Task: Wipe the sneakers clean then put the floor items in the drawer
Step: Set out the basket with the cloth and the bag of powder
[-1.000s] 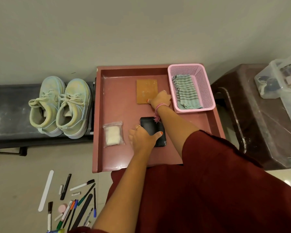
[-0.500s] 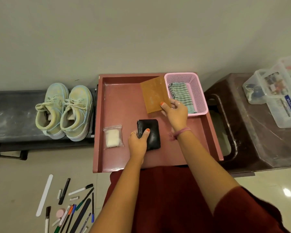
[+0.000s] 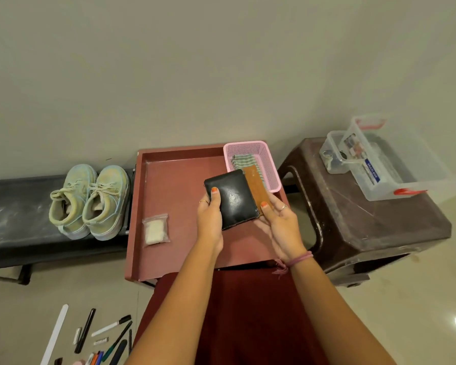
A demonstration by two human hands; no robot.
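Here, hands (image 3: pixel 245 219) above drawer (image 3: pixel 174 185) centre.

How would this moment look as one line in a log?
left hand: holds black wallet | right hand: holds brown card | sneakers: on bench, unwiped | pens: on floor

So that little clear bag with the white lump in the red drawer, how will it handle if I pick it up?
The clear bag probably feels light and floppy: thin wrinkled plastic around a small white block. It lies flat in the drawer, so rolling seems unlikely. The glossy film may be slippery.
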